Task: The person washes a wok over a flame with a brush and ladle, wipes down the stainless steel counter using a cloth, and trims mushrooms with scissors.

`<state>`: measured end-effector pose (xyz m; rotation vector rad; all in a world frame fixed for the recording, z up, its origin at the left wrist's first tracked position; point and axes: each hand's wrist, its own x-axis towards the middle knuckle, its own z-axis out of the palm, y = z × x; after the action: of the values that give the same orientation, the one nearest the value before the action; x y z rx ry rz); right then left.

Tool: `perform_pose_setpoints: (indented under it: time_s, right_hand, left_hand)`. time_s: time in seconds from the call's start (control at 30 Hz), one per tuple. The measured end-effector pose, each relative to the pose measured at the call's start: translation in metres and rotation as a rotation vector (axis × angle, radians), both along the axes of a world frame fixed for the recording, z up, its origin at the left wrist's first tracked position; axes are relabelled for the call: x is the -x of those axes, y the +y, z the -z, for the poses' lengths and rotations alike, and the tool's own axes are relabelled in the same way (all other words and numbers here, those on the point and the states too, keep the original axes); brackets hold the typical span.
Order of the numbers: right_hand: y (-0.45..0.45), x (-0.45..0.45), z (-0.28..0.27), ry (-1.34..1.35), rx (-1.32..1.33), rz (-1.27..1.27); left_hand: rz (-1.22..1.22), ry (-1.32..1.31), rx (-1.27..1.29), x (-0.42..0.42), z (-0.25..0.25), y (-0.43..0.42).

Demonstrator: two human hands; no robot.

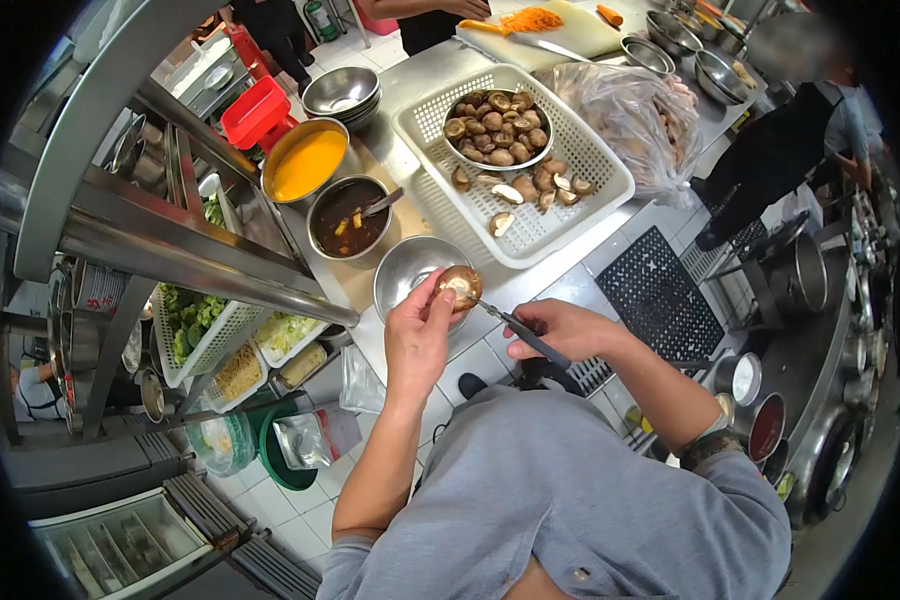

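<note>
Left hand [417, 340] is pinching a round brown mushroom with a pale underside [460, 284] between thumb and fingers, seemingly just over the rim of a shiny, round steel bowl [402, 272] at the edge of the silvery metal counter [400, 83]. Right hand [562, 330] is gripping a slim, dark-handled metal tool [537, 341], scissors by the look of it, and the tip is meeting the mushroom's side; whether it's biting in, I'm not able to tell. Beyond, a white perforated plastic basket [615, 190] is carrying a heap of brown mushrooms [495, 125] in another bowl, and cut pieces [502, 223] are lying loose beside it. For a clean cut, the left thumb should be keeping clear of that tip, the fingers should be steadying the cap without crushing it, and the mushroom should be doing the turning.
</note>
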<state>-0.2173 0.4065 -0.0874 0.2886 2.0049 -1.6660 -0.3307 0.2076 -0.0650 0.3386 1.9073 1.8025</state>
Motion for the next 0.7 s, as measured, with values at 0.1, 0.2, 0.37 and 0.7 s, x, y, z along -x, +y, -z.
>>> perform_pose_setpoints:
  time_s: [0.1,0.2,0.37,0.7]
  right_hand:
    - [-0.002,0.002,0.006,0.033,-0.009,0.046]
    - [-0.002,0.002,0.016,0.08,-0.015,0.141]
    - [0.02,0.001,0.012,0.13,-0.053,0.092]
    - [0.156,-0.054,-0.009,-0.09,0.208,0.287]
  left_hand:
    - [-0.009,-0.031,-0.001,0.004,-0.003,0.003]
    - [-0.028,-0.053,-0.014,0.009,-0.001,0.006]
    - [-0.042,-0.153,-0.09,0.012,-0.004,0.022]
    - [0.053,-0.02,-0.025,0.036,0.003,0.105]
